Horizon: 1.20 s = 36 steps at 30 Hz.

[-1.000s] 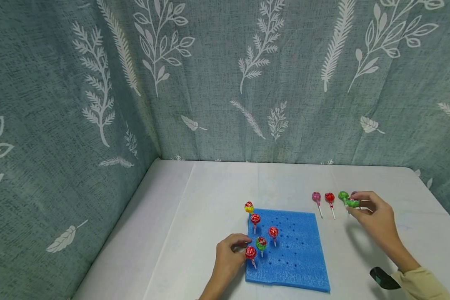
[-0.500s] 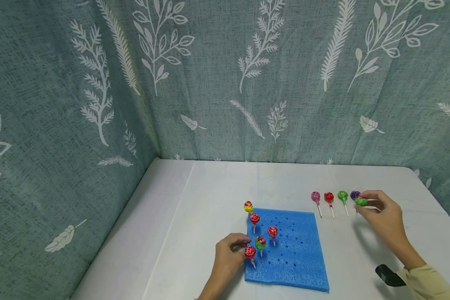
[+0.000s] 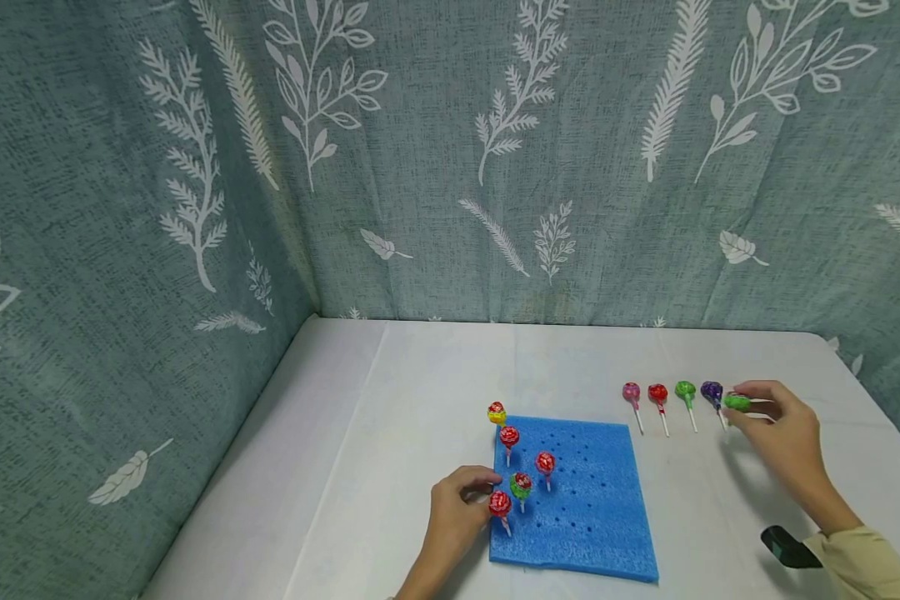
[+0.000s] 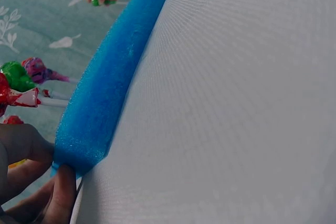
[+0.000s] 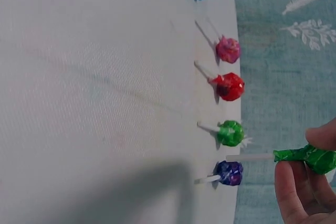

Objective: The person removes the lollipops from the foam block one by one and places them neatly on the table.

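Observation:
My right hand (image 3: 783, 429) pinches a green-wrapped lollipop (image 5: 315, 159) by its wrapped head, above the table. The right wrist view shows its white stick pointing left. Left of this hand a row of lollipops lies on the table: pink (image 3: 631, 392), red (image 3: 657, 395), green (image 3: 686, 392) and purple (image 3: 712, 393). My left hand (image 3: 453, 512) pinches the left edge of a blue foam board (image 3: 615, 517) dotted with small holes. Several lollipops stand in the board's left part, among them a red one (image 3: 500, 504), a green-and-red one (image 3: 521, 485) and a yellow-and-red one (image 3: 497, 413).
A white cloth covers the table (image 3: 390, 400). Behind it and to the left hangs a green curtain (image 3: 420, 167) with a white leaf print. A dark device (image 3: 789, 547) sits at the right wrist, beside a pale sleeve (image 3: 862, 567).
My right hand has moved right with the green lollipop, past the lying green and purple ones, which now show fully. The left hand and the board have stayed put.

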Available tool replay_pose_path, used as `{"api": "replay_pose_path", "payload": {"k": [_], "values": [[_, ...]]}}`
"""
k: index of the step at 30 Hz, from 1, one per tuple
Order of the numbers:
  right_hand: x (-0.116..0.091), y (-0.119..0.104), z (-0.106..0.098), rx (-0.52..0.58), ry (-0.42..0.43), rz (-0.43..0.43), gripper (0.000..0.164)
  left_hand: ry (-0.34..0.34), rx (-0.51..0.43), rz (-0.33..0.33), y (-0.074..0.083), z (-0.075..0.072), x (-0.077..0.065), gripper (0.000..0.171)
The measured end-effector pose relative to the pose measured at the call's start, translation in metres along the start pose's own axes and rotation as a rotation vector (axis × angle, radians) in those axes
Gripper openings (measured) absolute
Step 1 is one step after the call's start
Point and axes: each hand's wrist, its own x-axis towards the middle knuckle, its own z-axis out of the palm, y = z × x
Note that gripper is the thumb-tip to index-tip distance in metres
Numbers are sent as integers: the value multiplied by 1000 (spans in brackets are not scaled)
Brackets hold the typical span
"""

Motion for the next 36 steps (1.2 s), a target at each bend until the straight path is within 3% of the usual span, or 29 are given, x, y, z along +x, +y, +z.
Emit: {"api": "replay_pose_path", "payload": {"k": [6,15,19,25,36], "values": [[1,-7,-5,-33,9,37,31,8,-10,24,-1,0,0,27],[10,17,-7,-53,13,20,32,0,3,-11,-1,0,0,26],[14,18,-10,-23,11,5,30,0,4,0,-1,0,1,26],[19,21,-14,-89,12,37,29,1,3,-1,0,1,1,26],[30,18,-16,-180,-66,107,35,6,-4,9,1,0,-1,26]]}}
